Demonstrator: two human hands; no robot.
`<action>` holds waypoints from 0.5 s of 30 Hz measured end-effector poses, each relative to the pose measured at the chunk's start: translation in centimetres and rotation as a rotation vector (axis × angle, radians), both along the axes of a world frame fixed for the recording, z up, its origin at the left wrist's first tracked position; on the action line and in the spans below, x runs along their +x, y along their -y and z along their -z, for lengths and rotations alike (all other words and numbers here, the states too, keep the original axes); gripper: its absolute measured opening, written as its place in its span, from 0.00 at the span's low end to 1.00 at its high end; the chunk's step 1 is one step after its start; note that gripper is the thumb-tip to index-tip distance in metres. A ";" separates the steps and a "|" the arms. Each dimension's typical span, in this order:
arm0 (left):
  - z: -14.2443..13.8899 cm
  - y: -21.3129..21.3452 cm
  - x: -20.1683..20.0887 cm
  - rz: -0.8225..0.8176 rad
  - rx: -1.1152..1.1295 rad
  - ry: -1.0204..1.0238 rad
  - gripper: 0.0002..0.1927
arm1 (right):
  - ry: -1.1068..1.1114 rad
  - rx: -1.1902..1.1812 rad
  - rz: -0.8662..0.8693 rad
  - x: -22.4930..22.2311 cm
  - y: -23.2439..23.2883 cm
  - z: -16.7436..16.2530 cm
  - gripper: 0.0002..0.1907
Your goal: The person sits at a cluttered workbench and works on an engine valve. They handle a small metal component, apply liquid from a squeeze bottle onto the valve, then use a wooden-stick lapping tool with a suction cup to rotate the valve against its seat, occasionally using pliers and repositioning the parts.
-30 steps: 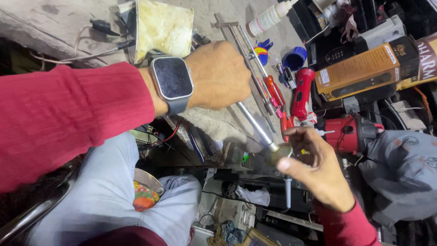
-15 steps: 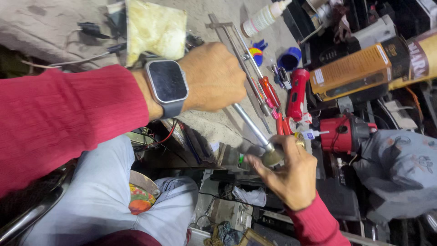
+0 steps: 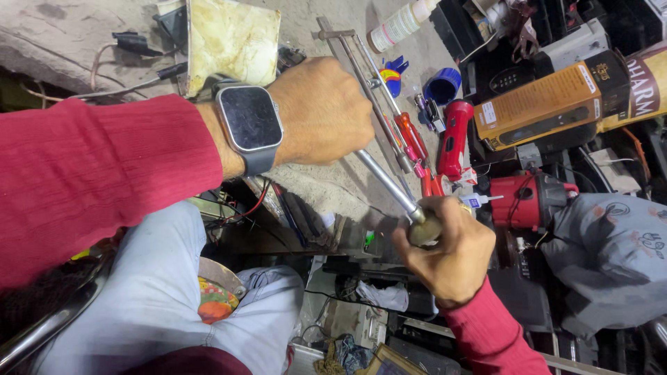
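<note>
My left hand point(image 3: 323, 111) is closed into a fist around the upper end of a metal rod point(image 3: 385, 182), knuckles up, with the smartwatch point(image 3: 250, 125) on my wrist facing the camera and my red sleeve point(image 3: 90, 173) pushed back just behind it. The rod runs down and to the right out of that fist, shiny and straight, to my right hand point(image 3: 445, 253). My right hand is curled shut around a dull, rounded part point(image 3: 424, 229) at the rod's lower end; thumb and fingers wrap it so closely that I cannot tell its full shape. Both hands hang over the front edge of the concrete workbench point(image 3: 333, 187), above the dark gap where wires and scrap lie.

On the bench just beyond the rod lie 2 red-handled screwdrivers point(image 3: 411, 139) and a long grey metal bar point(image 3: 365, 76) that runs toward the far edge. Beside them, further right, is a red torch point(image 3: 455, 139), and behind that a blue cap point(image 3: 442, 85) and a white bottle point(image 3: 399, 24). A stained cloth point(image 3: 233, 42) sits at the far left of the bench, behind my watch. At the right edge stands a red power tool point(image 3: 528, 201) and an orange-brown carton point(image 3: 549, 104) lies above it. My grey trouser leg point(image 3: 160, 305) fills the lower left.
</note>
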State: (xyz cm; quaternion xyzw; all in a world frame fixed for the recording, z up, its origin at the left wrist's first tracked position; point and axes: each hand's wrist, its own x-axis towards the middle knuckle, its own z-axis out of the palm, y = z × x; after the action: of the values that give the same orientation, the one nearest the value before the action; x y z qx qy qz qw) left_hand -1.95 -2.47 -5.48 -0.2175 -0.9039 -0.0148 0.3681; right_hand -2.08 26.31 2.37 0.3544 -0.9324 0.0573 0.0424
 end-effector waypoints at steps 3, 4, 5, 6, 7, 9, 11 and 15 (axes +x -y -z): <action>-0.1 0.0 0.3 -0.015 -0.025 0.001 0.06 | -0.064 0.065 -0.025 0.8 1.0 -0.4 0.27; -0.1 0.0 0.4 -0.025 -0.037 0.000 0.06 | -0.086 0.086 -0.039 0.7 1.2 -0.6 0.29; 0.0 0.1 0.5 -0.029 -0.042 0.024 0.06 | 0.388 -0.132 0.081 0.2 1.4 -1.0 0.30; 0.0 0.1 0.5 -0.020 -0.048 0.046 0.06 | 0.854 -0.359 0.220 -0.4 1.3 -1.6 0.30; -0.1 0.0 0.5 -0.012 -0.054 0.061 0.06 | 1.309 -0.596 0.360 -0.9 1.2 -2.1 0.31; -0.2 -0.2 0.4 -0.015 -0.064 0.068 0.07 | 1.347 -0.536 0.437 -1.9 0.9 -1.6 0.29; -0.2 -0.1 0.3 -0.030 -0.064 0.061 0.07 | 1.277 -0.484 0.419 -2.7 0.6 -0.9 0.26; -0.2 -0.2 0.1 -0.043 -0.045 0.068 0.06 | 0.247 -0.186 0.106 -1.6 -0.1 0.8 0.20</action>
State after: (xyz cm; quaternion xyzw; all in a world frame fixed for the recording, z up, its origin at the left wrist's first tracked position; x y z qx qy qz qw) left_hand -1.88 -2.27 -5.25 -0.2053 -0.9205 0.0059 0.3323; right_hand -3.66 26.46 1.58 0.2893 -0.9386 0.1843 -0.0368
